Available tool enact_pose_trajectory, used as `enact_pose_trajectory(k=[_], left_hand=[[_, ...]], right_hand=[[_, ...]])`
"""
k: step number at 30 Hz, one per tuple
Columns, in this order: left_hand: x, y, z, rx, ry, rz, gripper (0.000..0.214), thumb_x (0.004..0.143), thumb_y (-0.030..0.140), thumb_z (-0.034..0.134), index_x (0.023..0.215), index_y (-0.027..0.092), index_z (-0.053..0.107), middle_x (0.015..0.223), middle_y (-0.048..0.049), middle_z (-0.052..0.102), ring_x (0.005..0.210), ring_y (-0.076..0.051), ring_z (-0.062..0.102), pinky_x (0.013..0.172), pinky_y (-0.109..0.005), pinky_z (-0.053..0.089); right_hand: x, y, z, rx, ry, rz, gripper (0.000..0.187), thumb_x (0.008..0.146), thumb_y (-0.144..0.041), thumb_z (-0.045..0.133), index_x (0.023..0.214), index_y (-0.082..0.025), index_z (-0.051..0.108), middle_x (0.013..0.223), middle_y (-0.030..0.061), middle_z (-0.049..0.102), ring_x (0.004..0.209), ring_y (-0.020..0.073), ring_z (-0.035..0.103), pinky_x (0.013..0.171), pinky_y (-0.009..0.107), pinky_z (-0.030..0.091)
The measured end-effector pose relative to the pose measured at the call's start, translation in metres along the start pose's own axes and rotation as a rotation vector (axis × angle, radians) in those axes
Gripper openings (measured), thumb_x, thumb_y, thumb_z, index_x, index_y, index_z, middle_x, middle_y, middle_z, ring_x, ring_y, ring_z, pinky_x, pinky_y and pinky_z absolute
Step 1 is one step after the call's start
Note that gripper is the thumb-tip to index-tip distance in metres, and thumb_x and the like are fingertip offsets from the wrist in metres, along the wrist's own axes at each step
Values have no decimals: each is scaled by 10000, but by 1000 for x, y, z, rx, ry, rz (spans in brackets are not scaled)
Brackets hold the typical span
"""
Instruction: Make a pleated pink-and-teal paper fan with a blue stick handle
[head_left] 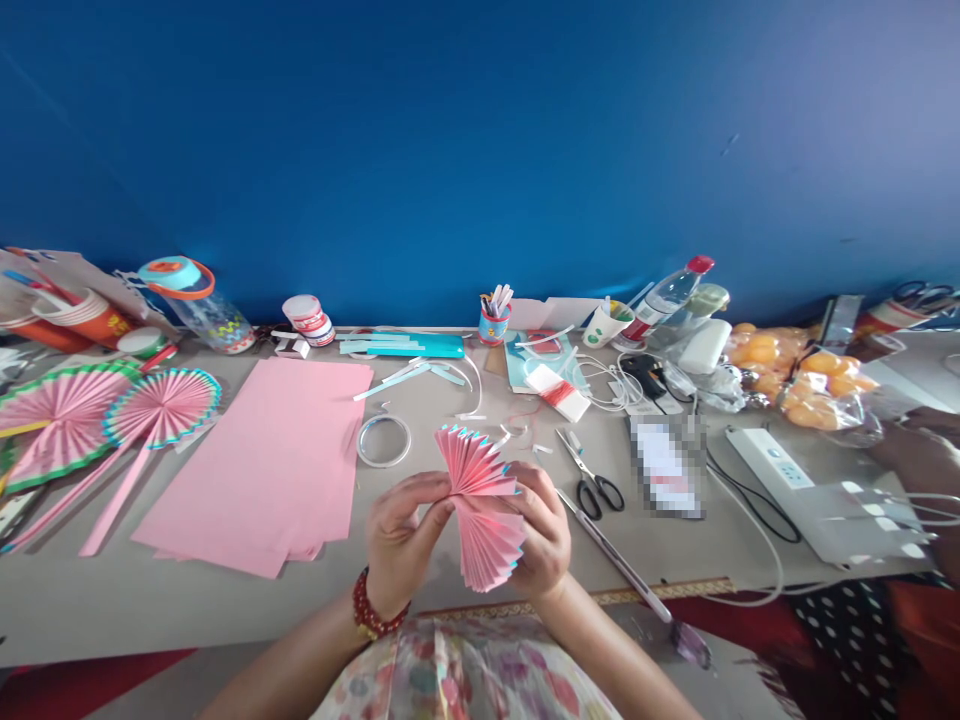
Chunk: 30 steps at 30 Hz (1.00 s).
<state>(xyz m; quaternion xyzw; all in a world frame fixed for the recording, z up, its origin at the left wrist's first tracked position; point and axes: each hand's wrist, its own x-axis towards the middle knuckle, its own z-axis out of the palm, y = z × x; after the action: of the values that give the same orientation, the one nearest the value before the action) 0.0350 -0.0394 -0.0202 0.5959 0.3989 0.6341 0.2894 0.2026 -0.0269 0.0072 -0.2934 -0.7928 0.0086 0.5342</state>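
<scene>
A pleated pink paper fan (484, 475) with blue-tipped edges is spread into two halves, one up and one down, above the table's front edge. My left hand (409, 530) pinches it at the narrow middle between thumb and fingers. On the other side my right hand (541, 525) is closed on the fan's right edges; its fingertips are partly hidden behind the paper. A stack of pink paper sheets (255, 460) lies left of my hands. Scissors (591, 480) with black handles and a pen-like cutter (619, 560) lie to the right.
Finished-looking round pink fans (163, 408) lie at far left. A roll of clear tape (384, 441), blue paper strips (420, 372) and a pen cup (495, 322) are beyond my hands. A bottle (667, 298), bagged orange balls (814, 375) and a power strip (772, 458) with cables stand right.
</scene>
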Motion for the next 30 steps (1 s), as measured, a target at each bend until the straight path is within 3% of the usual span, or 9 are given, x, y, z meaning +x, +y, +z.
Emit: enact_pose_trajectory(k=[7,11,19,26,30], left_hand=[[1,-1,1,8,15,13,158,844,132,700,959,232,738,925,-22,776,864,-153,730,808,-267,598],[1,-2,-1,27,21,11,143,844,144,701,953,230,739,916,-27,777,853,-160,732,796,-273,603],[2,-1,-2,74,33,54,124,842,150,706,938,224,732,895,-29,777,846,-158,733,784,-269,604],[7,0,-6,74,3,101,130,853,131,668,940,213,720,886,-50,776,822,-183,735,736,-305,606],[8,0,-9,113,-35,99,163,865,112,637,966,214,714,915,-56,776,847,-188,733,747,-311,602]], right_hand=[[2,-3,5,21,14,68,194,960,-184,440,985,-213,631,837,94,649,802,235,589,660,400,521],[2,-2,7,97,25,114,157,975,-229,448,896,-215,583,820,86,612,775,217,594,630,366,510],[2,-4,4,203,26,136,203,973,-291,418,892,-219,590,799,82,591,793,241,618,644,386,511],[3,0,-12,418,110,466,186,939,-198,503,1062,-221,640,900,79,667,857,222,642,748,368,537],[11,2,-25,588,39,553,172,933,-255,555,1064,-195,648,951,93,651,886,218,626,767,345,537]])
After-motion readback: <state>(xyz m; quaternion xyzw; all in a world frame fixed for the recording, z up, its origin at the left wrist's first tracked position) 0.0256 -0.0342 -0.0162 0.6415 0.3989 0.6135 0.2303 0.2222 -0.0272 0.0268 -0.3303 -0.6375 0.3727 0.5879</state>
